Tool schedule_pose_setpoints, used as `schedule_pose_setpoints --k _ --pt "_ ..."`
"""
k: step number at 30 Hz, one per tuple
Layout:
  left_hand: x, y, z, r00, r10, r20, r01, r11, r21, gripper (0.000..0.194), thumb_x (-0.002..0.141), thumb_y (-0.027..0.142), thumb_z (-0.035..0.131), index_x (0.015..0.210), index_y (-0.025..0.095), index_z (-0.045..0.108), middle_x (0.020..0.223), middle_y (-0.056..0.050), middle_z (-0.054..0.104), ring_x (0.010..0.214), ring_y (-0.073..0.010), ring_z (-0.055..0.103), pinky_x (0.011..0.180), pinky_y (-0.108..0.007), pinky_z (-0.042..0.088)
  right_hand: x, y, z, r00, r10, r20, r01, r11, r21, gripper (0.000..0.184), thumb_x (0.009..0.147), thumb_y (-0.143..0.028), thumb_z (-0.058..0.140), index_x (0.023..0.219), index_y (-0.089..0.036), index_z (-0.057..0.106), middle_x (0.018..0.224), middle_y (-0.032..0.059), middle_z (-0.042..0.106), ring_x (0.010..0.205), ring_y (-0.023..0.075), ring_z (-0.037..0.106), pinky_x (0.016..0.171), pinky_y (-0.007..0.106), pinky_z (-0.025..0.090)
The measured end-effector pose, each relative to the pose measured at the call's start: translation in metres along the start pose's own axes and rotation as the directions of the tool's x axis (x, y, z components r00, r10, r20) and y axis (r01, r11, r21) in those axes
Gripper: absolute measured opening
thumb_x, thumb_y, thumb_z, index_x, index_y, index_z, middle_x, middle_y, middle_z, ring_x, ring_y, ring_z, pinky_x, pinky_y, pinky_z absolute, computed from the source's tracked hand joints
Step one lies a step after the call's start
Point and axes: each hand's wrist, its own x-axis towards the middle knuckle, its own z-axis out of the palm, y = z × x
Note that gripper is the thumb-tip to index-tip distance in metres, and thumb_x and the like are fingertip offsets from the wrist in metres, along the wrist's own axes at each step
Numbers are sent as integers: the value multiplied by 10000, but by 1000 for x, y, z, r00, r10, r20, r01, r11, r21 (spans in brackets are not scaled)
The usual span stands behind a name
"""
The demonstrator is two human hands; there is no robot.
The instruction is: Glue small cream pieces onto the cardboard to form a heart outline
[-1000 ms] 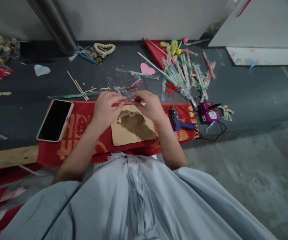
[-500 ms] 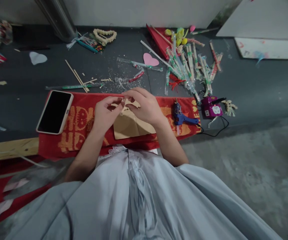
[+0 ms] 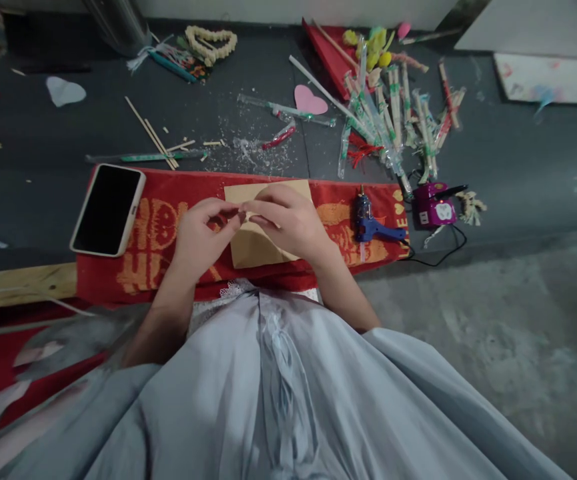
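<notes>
Left hand (image 3: pixel 199 235) and right hand (image 3: pixel 292 223) meet at the fingertips over the card (image 3: pixel 255 248). Fingers bent inward, thumbs toward index fingers; can't tell if either pinches anything, contact spot too small and shaded. Card lies on the red towel (image 3: pixel 99 275), partly covered by the right hand. Phone (image 3: pixel 108 210) on towel's left end, glue gun (image 3: pixel 367 227) near its right end, purple box (image 3: pixel 433 207) just beyond.

Ok so the bare left hand (image 3: pixel 201 238) and bare right hand (image 3: pixel 294 225) have come back toward the body, fingers bunched closer together over the tan rectangular cardboard sheet (image 3: pixel 248 252), and its far edge now shows past them.
</notes>
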Motion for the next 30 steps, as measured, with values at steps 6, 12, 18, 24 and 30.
schedule_pose_setpoints --k 6,12,18,24,30 --pt "-18 2 -7 996 74 54 -84 973 215 168 837 326 615 844 187 708 860 -26 714 862 -173 644 802 -300 504 -13 -9 16 998 52 -31 -50 997 62 220 960 -200 484 1020 -186 695 941 65 684 896 162 641 802 308 534" --pt "-29 5 -5 991 76 106 -103 953 284 160 864 289 581 879 199 712 897 -19 724 897 -176 646 841 -300 500 -26 -12 20 985 171 5 -169 967 190 202 943 -243 534 1051 -171 690 991 72 714 939 162 658 845 305 542" --pt "-43 -4 4 991 36 131 -77 943 324 187 887 315 567 891 219 728 922 -21 734 893 -180 650 822 -297 499 -46 -23 28 958 283 -53 -258 925 280 213 948 -295 553 1036 -182 712 910 65 691 839 140 639 746 278 542" --pt "-50 -9 11 982 -74 174 36 977 211 245 905 345 533 922 210 738 943 -33 733 880 -163 655 789 -267 497 -61 -34 35 928 363 -85 -316 887 337 204 942 -280 564 1051 -201 718 868 49 664 794 130 625 708 278 539" --pt "-43 -10 10 956 -200 216 171 975 145 222 846 350 576 884 200 735 827 -19 698 671 -124 583 607 -243 442 -62 -33 37 942 324 -88 -293 922 251 201 949 -272 551 1042 -210 718 881 57 664 815 134 626 697 278 540"
